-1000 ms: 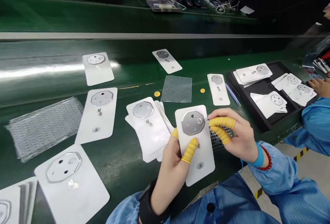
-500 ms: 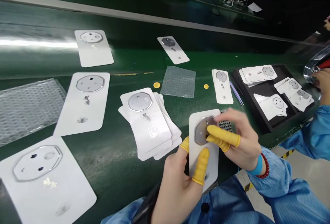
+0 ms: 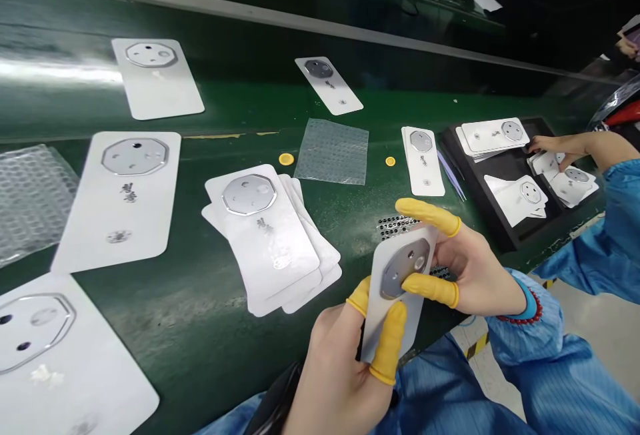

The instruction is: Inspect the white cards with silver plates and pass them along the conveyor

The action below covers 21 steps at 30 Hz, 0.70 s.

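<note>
Green assembly-line belt [image 3: 200, 348] seen from your head, bearing loose white cards and a black foam tray [image 3: 493, 221]. At right, a co-worker's hand [image 3: 555, 145], in a blue sleeve, touches the cards in the tray. Left of centre lies a fanned stack of cards [image 3: 265, 235], with a clear bubble sheet [image 3: 333, 151] beyond it. Your left hand [image 3: 335, 381] and right hand [image 3: 475, 275] both grasp a white card [image 3: 387, 331], tilted above the belt directly before you, over a dark perforated sheet [image 3: 395, 225]. Your left thumb and forefinger, in yellow finger cots [image 3: 387, 345], clench its lower part; two cotted right fingers pinch its upper right edge, beside the octagonal metal plate [image 3: 403, 268]. Blue tweezers [image 3: 450, 175] lie beside the tray.
</note>
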Each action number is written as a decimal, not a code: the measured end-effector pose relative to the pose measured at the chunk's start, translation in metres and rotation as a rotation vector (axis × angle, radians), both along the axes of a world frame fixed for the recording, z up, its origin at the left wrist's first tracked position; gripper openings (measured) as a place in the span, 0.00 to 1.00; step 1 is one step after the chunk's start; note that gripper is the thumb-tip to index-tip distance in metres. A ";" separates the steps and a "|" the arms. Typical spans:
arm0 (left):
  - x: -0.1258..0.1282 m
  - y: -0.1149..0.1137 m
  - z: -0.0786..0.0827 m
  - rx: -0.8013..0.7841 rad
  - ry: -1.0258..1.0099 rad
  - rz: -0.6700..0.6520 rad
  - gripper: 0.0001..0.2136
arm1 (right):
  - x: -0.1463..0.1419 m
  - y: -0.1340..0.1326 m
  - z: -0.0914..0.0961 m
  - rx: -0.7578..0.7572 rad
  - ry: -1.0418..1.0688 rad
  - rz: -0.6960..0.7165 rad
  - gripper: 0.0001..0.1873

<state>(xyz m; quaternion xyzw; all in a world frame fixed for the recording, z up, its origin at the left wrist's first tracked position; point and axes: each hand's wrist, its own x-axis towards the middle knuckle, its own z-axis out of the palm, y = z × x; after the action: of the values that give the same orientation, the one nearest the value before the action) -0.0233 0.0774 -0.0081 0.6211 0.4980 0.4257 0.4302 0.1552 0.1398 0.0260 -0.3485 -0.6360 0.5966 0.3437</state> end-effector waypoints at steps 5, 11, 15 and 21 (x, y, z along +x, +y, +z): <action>0.000 0.000 -0.001 -0.022 -0.015 0.001 0.08 | 0.004 0.003 0.004 0.002 -0.004 0.063 0.37; -0.002 -0.001 0.003 -0.160 -0.076 -0.008 0.08 | 0.001 0.001 0.008 -0.032 -0.022 0.044 0.36; -0.001 -0.001 0.003 -0.246 -0.118 0.013 0.07 | -0.006 -0.003 0.010 -0.019 -0.019 -0.020 0.32; -0.001 -0.002 0.000 -0.337 -0.264 0.077 0.13 | -0.009 0.004 0.006 -0.135 0.067 -0.023 0.28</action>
<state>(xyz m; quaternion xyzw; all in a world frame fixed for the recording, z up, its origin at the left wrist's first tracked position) -0.0242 0.0750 -0.0079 0.4598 0.5248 0.4300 0.5729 0.1460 0.1436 0.0323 -0.3580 -0.5787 0.6453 0.3472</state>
